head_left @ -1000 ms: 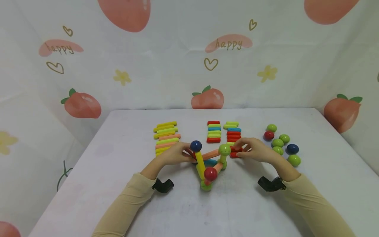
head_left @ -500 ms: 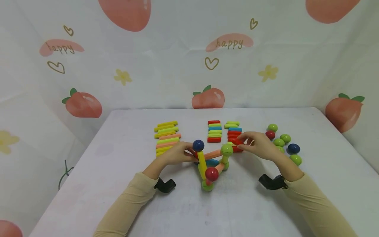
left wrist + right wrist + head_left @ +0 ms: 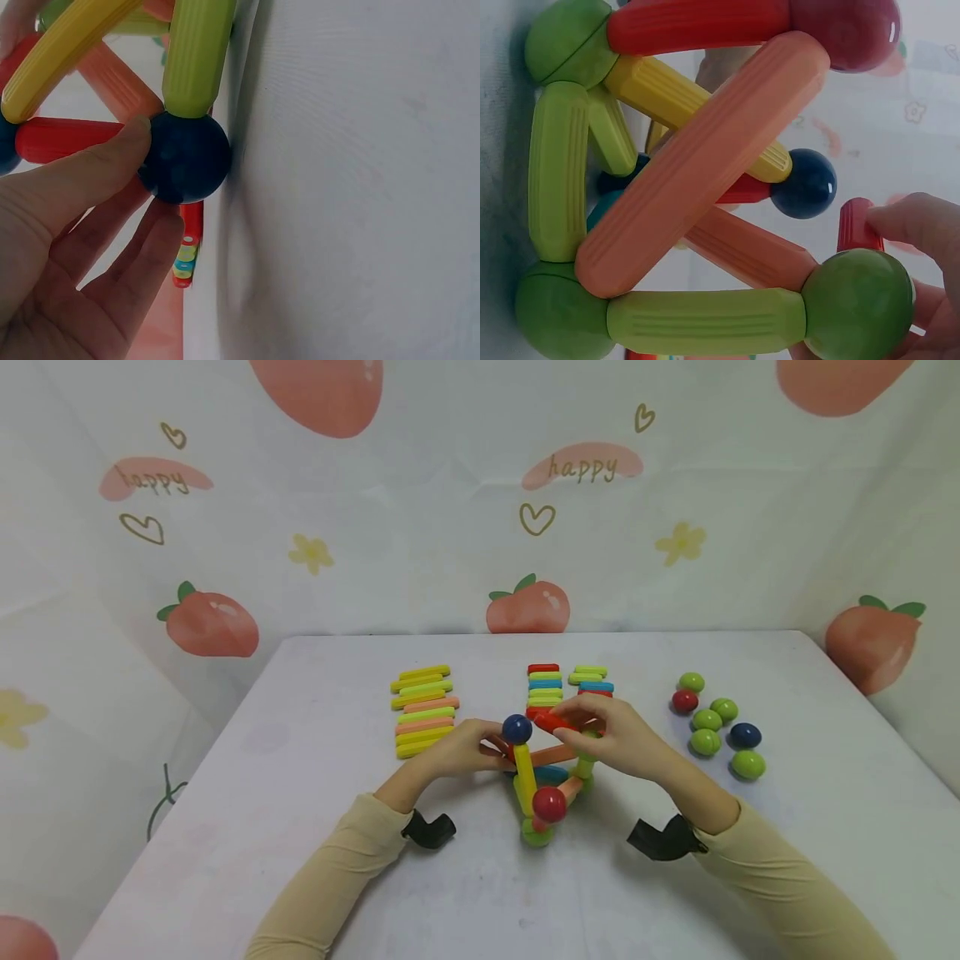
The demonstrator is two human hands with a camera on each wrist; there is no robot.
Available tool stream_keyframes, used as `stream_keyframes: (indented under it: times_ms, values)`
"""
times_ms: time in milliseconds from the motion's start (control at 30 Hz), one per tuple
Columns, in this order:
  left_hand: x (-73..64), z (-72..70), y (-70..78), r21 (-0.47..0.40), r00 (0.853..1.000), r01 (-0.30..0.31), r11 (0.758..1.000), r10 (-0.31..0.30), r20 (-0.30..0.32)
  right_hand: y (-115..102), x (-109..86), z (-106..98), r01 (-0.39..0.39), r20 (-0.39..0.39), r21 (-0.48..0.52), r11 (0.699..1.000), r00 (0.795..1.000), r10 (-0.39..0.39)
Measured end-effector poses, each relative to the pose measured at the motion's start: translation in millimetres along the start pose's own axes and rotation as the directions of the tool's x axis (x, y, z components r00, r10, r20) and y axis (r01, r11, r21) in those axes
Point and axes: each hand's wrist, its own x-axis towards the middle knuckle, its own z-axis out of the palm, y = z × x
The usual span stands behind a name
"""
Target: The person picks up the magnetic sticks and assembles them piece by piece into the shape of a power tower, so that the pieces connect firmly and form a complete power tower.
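A frame of coloured rods and balls stands on the white table. Its top corners are a dark blue ball (image 3: 517,728), a red ball (image 3: 549,804) and a green ball (image 3: 859,304). My left hand (image 3: 468,747) pinches a lower blue ball (image 3: 187,159) at the frame's far left corner, thumb on one side and fingers on the other. Between thumb and fingers, my right hand (image 3: 618,739) holds a short red rod (image 3: 553,722) at the top of the frame, close to the upper blue ball. In the head view this hand partly covers the green ball.
Yellow, green and orange rods (image 3: 423,714) lie in a column at the left. Two columns of shorter rods (image 3: 545,677) lie behind the frame. Several loose balls (image 3: 707,720) rest at the right. A patterned cloth (image 3: 420,527) hangs behind the table.
My right hand has picked up a red rod from the right-hand short column and carried it left over the frame. My left hand keeps its hold; the frame appears slightly further right.
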Motion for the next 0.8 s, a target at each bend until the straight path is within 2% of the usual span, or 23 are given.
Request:
stream_keyframes:
  times_ms: [267,533,700,800]
  values:
    - [0.1,0.8,0.7,0.004,1.000,0.014,1.000,-0.014,-0.004,2,0.8,5,-0.014,0.006,-0.041,0.999,1.000,0.014]
    - [-3.1,-0.2,0.1,0.022,1.000,0.006,1.000,-0.005,-0.017,6,-0.8,3,-0.009,0.052,-0.033,0.999,0.999,0.011]
    - [-13.4,-5.3,-0.9,0.060,0.996,0.073,0.996,-0.070,-0.053,22,0.8,-11,-0.072,-0.010,-0.005,0.997,0.997,0.072]
    - [-20.5,-10.6,-2.3,0.092,0.991,0.108,0.990,-0.099,-0.093,39,1.4,-19,-0.147,-0.047,-0.056,0.988,0.988,0.145]
